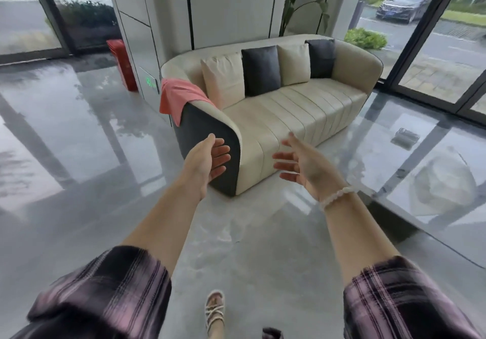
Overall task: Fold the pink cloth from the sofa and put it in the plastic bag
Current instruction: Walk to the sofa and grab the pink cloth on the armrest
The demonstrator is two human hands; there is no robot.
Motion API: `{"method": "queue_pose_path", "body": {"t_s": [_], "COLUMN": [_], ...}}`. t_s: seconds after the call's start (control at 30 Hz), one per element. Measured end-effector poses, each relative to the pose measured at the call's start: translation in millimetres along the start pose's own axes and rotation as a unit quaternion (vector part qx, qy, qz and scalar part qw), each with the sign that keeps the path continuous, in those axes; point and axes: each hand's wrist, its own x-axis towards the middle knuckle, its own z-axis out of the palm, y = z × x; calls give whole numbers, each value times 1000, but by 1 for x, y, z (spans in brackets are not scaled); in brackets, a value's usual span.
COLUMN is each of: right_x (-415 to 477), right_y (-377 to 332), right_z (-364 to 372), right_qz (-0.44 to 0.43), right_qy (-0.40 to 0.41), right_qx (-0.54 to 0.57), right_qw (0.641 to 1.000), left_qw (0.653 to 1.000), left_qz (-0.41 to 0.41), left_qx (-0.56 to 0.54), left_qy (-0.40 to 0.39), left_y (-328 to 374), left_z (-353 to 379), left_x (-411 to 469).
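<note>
The pink cloth (181,96) hangs draped over the left armrest of a cream sofa (289,112) with a dark end panel. Both my arms are stretched out toward the sofa. My left hand (210,157) is open with fingers apart, in front of the dark armrest end and below the cloth. My right hand (299,162) is open too, palm turned inward, in front of the sofa's seat edge. Neither hand touches anything. A crumpled clear plastic bag (444,186) lies on the floor to the right of the sofa.
Four cushions, cream and dark grey, lean along the sofa's back (263,70). A red cabinet (122,62) stands by the pillar at the left. Glass walls surround the room, and the glossy grey floor (249,246) lies between me and the sofa. My sandalled foot (215,309) shows below.
</note>
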Motion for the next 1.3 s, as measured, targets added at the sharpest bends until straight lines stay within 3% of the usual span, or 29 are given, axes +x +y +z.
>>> {"method": "queue_pose_path", "body": {"t_s": [0.3, 0.5, 0.9, 1.1, 1.3], "right_x": [226, 346, 654, 723, 784], "right_y": [-61, -74, -128, -122, -104], "right_z": [-3, -12, 17, 61, 109], "right_qz": [26, 35, 69, 110, 150], "right_qy": [10, 9, -133, -179, -171], "right_qx": [56, 81, 26, 33, 17], "right_qw": [998, 996, 988, 977, 974], "left_qw": [999, 998, 983, 972, 961], "left_qz": [-32, -42, -56, -79, -95], "left_qx": [42, 32, -23, 15, 87], "left_qy": [13, 37, 173, 219, 246], "left_y": [80, 97, 143, 156, 151], "left_z": [35, 53, 81, 53, 6], "left_x": [233, 342, 589, 643, 723]}}
